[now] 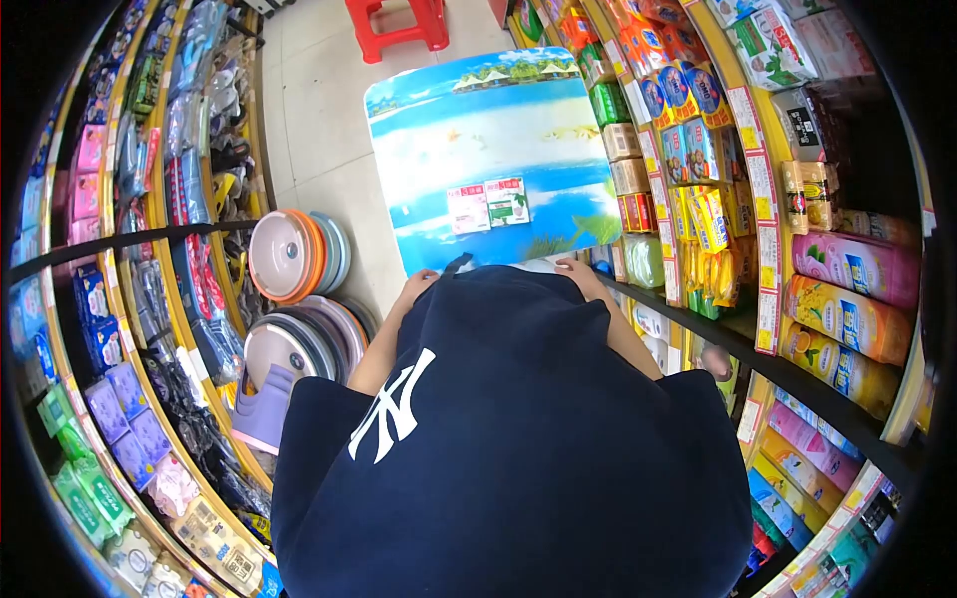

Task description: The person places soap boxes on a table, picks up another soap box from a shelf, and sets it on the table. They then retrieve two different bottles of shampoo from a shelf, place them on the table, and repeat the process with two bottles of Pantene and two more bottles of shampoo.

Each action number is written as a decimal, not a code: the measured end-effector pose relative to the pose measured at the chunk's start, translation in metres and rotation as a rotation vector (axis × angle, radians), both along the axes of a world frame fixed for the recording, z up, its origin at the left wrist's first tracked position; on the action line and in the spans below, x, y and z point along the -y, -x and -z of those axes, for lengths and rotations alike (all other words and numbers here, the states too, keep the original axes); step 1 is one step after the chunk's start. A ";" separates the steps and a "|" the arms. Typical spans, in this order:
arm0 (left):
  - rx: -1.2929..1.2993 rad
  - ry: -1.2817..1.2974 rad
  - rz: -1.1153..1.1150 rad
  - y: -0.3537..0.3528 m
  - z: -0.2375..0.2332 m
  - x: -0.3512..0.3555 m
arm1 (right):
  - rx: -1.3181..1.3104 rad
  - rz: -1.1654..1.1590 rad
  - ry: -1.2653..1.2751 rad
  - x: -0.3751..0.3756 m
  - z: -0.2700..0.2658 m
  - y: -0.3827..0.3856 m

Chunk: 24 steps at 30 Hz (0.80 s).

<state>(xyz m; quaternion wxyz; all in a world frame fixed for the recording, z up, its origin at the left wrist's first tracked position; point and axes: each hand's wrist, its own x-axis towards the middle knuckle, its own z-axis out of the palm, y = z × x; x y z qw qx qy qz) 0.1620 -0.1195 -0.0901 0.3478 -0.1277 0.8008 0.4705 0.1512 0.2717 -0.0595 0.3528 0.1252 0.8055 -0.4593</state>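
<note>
Two small white boxes with red bands (470, 207) and a green leaf print (508, 201) lie side by side on a table (478, 130) printed with a beach scene. My left hand (421, 283) is at the table's near left edge, fingers resting there with no object seen in them. Along the near edge to the right lies my right hand (578, 270), its fingers stretched out and apart from the boxes. A navy shirt with a white logo (399, 414) fills the lower middle and hides part of the near edge.
Basins (277, 256) are stacked on the floor at the left, beside a purple plastic item (264, 407). A red stool (399, 28) stands beyond the table. Shelves of packaged goods line both sides, with bottles (847, 319) at the right.
</note>
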 end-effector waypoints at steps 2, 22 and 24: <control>-0.014 0.027 0.026 0.003 -0.008 -0.003 | -0.004 0.000 -0.016 -0.002 -0.003 0.000; 0.291 -0.114 -0.416 0.003 -0.051 -0.033 | 0.317 -0.201 -0.195 -0.015 0.012 0.033; 0.241 -0.091 -0.403 -0.004 -0.053 -0.030 | 0.530 -0.107 -0.238 -0.005 0.001 0.057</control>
